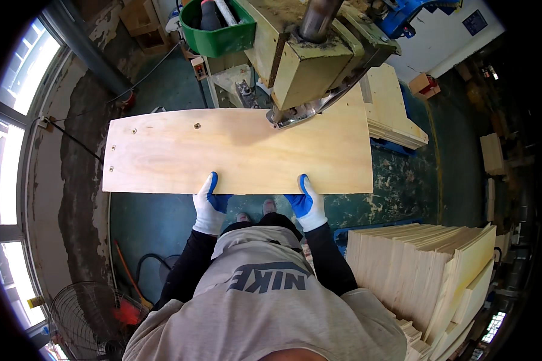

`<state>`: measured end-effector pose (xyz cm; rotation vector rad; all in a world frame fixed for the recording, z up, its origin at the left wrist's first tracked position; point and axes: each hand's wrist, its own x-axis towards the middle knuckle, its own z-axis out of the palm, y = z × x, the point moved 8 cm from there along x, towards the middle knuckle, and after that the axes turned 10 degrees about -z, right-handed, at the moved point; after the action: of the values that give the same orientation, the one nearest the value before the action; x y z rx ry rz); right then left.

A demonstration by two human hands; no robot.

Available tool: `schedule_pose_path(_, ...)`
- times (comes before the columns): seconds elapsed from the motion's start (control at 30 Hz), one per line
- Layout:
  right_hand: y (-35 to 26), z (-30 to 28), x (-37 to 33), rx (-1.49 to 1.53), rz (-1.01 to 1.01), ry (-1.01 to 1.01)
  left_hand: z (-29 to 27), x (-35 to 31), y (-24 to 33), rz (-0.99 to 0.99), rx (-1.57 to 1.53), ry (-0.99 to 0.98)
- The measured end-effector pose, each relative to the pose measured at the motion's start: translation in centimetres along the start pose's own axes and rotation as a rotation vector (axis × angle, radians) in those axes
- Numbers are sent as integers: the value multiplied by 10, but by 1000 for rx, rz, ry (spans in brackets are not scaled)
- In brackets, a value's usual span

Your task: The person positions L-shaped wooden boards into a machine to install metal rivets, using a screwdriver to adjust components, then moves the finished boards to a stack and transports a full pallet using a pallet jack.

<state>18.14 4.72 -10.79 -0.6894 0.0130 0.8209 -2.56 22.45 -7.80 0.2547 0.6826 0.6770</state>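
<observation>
A long pale plywood board (241,157) lies crosswise in front of me, with small metal inserts set near its left end and one by the far edge. My left hand (210,207), in a white glove with blue palm and fingertips, grips the near edge left of centre, thumb on top and fingers underneath. In a matching glove, my right hand (308,206) holds the same edge further right, its thumb also on top. Over the far edge hangs the nose of a greenish machine head (313,75); whether it touches the board, I cannot tell.
A green bin (220,37) with tools is fixed to the machine's left. Cut boards (394,114) are piled behind on the right, and a tall stack of panels (403,259) stands close by my right arm. At lower left is a wire-cage fan (87,319).
</observation>
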Motion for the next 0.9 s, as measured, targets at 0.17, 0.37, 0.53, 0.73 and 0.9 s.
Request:
schedule_pose_path(0.17,-98,-105,5,-640,134,-4,6,-7,13,32,47,23)
schedule_pose_path(0.37,-198,-99,109,-363,-22,24,11,0,25,-24,28,-57)
schedule_pose_path(0.53,-188,-80,97,-726,-131,-67,-14,-24,57,348,560,0)
schedule_pose_path(0.73,-104,-48,-1,-703,-155,37,-87,-99,104,237,138,121)
schedule_pose_path(0.9,-59,-3,-8,-799,-233,-22,-122,-118,156,306,209,138)
